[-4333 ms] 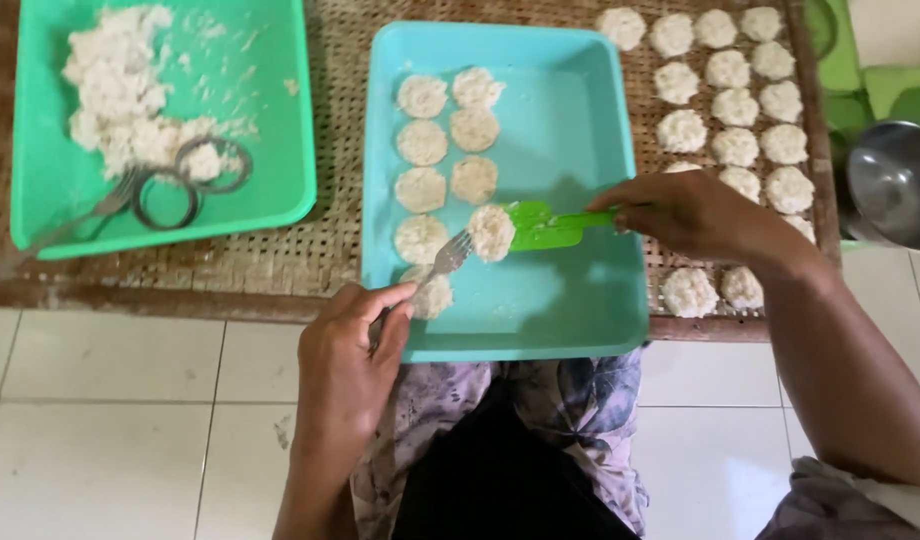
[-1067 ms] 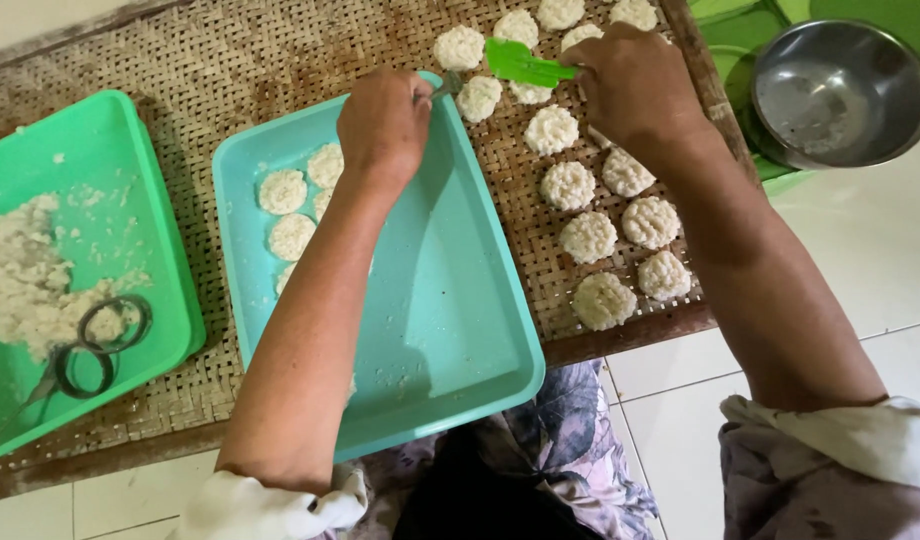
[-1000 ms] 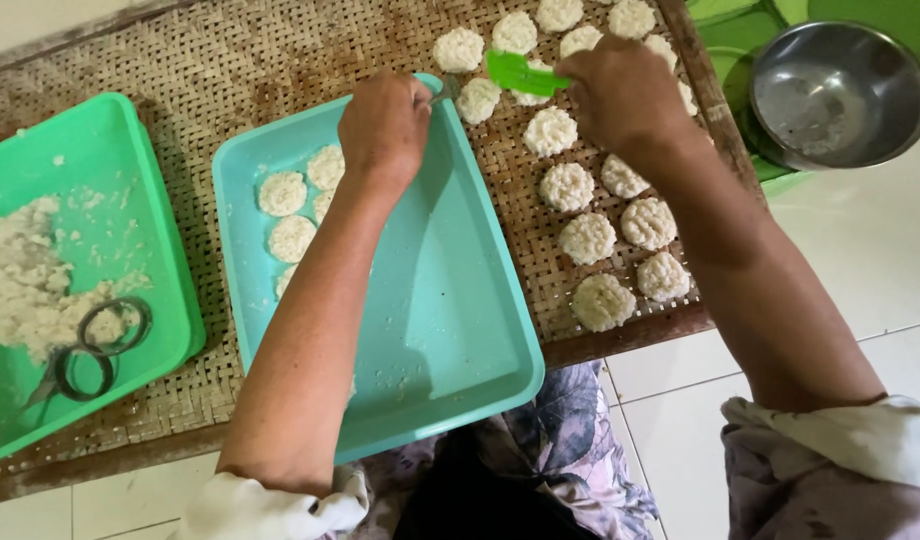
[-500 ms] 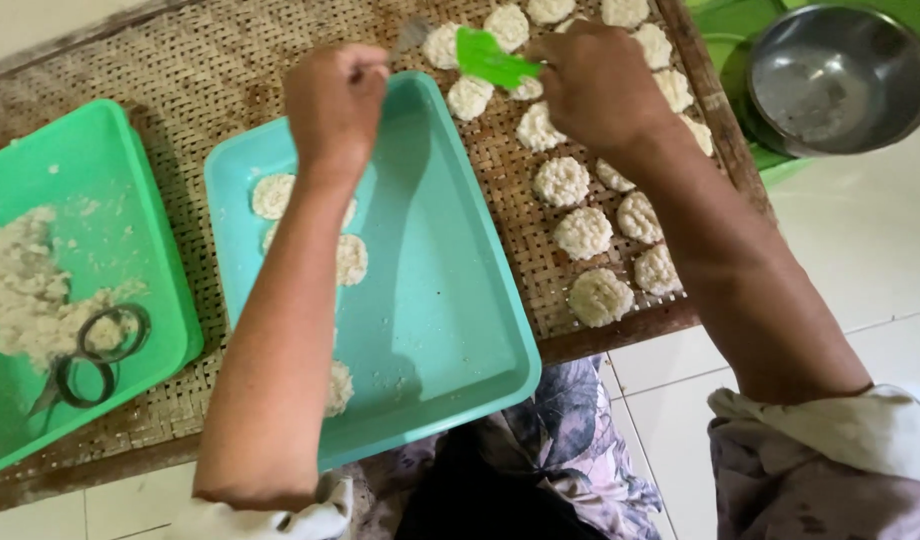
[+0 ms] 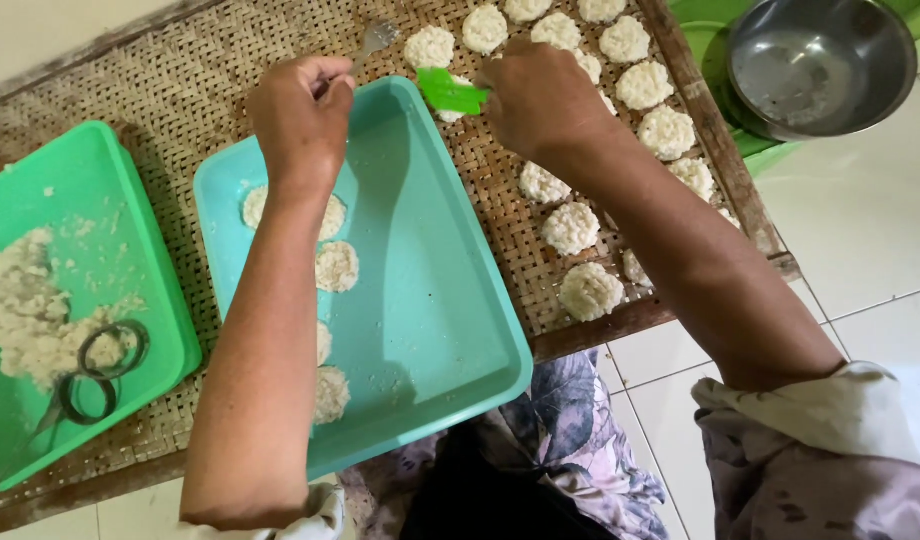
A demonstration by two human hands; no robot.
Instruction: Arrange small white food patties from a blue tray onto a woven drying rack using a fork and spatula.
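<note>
My left hand (image 5: 302, 112) grips a metal fork (image 5: 372, 40) above the far edge of the teal tray (image 5: 435, 300). My right hand (image 5: 540, 95) holds a green spatula (image 5: 450, 92) over the woven bamboo mat (image 5: 170, 100), with a white patty partly hidden under the blade. Several round white patties (image 5: 335, 266) lie along the tray's left side, partly covered by my left forearm. More patties (image 5: 572, 228) sit in rows on the mat at the right.
A green tray (image 5: 130, 230) at the left holds white dough (image 5: 20, 310) and a metal ring cutter (image 5: 100, 365). A steel bowl (image 5: 815, 60) stands at the top right on a green container. White tiled floor lies to the right and below.
Both hands have moved from the teal tray up to the mat's far side, carrying fork and spatula. In the last half second the fork hand shifted slightly left.
</note>
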